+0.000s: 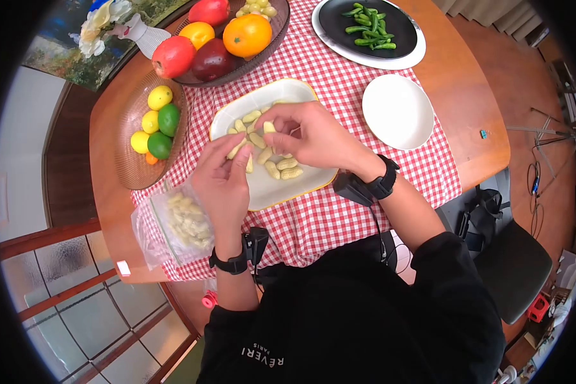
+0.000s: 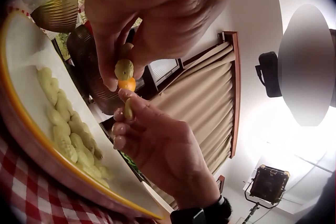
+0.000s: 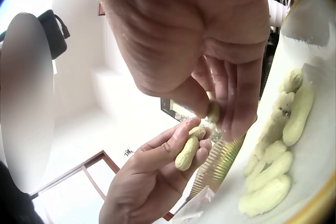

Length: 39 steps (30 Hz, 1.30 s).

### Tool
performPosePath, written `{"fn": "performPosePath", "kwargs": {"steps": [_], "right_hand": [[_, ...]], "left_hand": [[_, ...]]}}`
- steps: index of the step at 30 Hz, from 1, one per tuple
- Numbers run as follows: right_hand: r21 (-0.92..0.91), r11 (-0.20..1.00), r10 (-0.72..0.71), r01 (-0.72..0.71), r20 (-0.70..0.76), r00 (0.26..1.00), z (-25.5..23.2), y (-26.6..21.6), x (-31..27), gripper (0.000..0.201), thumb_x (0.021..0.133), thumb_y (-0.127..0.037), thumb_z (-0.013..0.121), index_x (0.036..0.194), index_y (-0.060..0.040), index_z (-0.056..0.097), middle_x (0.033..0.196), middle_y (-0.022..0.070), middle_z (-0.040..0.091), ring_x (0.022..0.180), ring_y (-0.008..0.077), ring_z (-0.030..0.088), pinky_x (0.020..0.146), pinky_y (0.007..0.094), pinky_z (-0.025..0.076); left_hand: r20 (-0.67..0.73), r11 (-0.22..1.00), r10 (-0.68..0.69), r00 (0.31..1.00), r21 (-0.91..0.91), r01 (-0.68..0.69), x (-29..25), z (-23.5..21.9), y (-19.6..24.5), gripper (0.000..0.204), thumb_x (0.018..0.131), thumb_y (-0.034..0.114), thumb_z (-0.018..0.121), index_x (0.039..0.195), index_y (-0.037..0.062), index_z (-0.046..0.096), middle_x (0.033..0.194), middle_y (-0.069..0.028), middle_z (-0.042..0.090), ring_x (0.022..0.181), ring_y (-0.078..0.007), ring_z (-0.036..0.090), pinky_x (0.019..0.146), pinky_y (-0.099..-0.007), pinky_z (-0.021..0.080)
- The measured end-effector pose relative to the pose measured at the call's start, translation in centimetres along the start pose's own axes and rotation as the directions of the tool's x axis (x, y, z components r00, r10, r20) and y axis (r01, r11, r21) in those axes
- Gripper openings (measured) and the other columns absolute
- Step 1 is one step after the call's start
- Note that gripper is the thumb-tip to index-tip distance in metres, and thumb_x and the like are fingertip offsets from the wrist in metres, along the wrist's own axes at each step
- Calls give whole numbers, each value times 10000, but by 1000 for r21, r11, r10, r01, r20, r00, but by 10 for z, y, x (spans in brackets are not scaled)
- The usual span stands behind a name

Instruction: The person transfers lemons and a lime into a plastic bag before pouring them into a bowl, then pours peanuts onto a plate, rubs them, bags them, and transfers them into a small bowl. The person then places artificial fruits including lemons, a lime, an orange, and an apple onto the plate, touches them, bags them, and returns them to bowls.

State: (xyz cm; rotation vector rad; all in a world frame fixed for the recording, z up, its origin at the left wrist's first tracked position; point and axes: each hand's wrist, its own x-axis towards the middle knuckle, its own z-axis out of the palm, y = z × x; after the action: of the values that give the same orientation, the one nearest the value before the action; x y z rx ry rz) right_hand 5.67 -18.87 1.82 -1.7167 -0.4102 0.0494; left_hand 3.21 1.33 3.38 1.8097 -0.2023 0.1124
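Pale, lumpy peanuts in their shells lie scattered on a white dish with a yellow rim, set on the red-checked cloth of the wooden surface. Above the dish, the right hand pinches one peanut between thumb and curled fingers. The left hand pinches another peanut at its fingertips, just beside the right hand's. Near the left wrist lies a clear bag of peanuts.
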Motion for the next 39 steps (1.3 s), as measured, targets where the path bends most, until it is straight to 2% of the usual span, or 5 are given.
{"fn": "performPosePath", "kwargs": {"steps": [5,10,17,24,39], "right_hand": [[826,423,305,-373,258,917,2,-10,-5,264,1076,-118,537,1275,50,583,1045,119,703,862,246,742,754,368,630],[935,-13,257,-353,345,903,14,-6,-6,376,1120,-228,393,1332,34,560,1199,197,681,1083,276,712,1038,478,561],[926,184,406,-331,235,883,10,-15,-10,406,1130,-215,382,1388,49,552,1288,176,640,1168,245,670,988,466,593],[323,938,166,-125,-103,981,-6,-6,-2,289,1108,-108,485,1328,-58,666,979,14,607,734,68,568,632,234,503],[423,769,257,-479,481,838,95,-55,18,302,1124,-131,476,1329,11,647,1024,57,642,805,106,588,698,277,512]], "left_hand": [[-137,956,279,951,133,-261,5,18,15,257,919,-58,755,1173,-26,775,1180,-109,709,1013,-196,732,833,-289,613],[-28,830,459,888,370,-417,9,36,31,268,878,-42,763,1142,1,783,1149,-109,712,967,-243,745,809,-327,607],[125,711,494,860,512,-482,4,33,26,338,830,24,813,1165,10,773,1170,-109,700,1080,-336,670,930,-425,552],[48,666,482,875,630,-401,-41,-19,26,362,769,29,875,1118,27,781,1080,-118,662,1000,-325,640,868,-432,531],[-382,820,270,884,572,-3,-87,-95,-4,300,899,-15,739,1197,18,728,792,-36,622,716,-145,540,711,-307,459]]}}
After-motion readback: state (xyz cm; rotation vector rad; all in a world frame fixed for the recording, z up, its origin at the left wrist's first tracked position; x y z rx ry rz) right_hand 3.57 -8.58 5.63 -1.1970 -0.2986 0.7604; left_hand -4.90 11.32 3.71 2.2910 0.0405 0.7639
